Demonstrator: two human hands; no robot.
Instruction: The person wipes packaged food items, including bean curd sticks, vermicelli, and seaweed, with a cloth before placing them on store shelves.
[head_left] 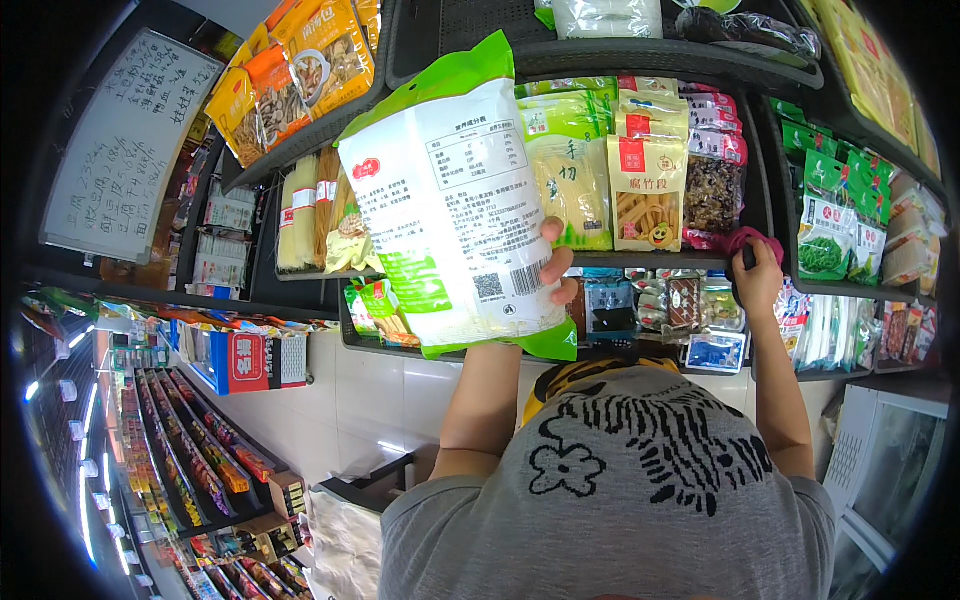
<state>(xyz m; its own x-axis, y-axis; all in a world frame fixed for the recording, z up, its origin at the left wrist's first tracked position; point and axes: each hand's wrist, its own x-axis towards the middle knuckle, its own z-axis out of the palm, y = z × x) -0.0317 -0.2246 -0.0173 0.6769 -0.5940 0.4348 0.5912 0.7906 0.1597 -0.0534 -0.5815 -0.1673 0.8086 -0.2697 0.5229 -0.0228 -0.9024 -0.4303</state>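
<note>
A large white and green plastic food bag (440, 215) is held up in front of the shelf, its printed back toward me. My left hand (556, 265) grips it from behind; only the fingers show, curled round its right edge. At the shelf's front edge, my right hand (760, 274) is closed on a magenta cloth (748, 238). Just beside that cloth stand dark dried-food packs with pink trim (716, 165). Left of them are cream packs of sticks (648, 190) and a green and clear pack of pale strips (568, 185), partly covered by the held bag.
Dry noodle bundles (300, 210) lie behind the bag's left side, with orange packs (300, 70) above. Green seaweed-like packs (830, 215) fill the right bin. A lower shelf holds small packets (610, 305). A whiteboard (125, 140) stands at left, and a white cabinet (880, 470) at lower right.
</note>
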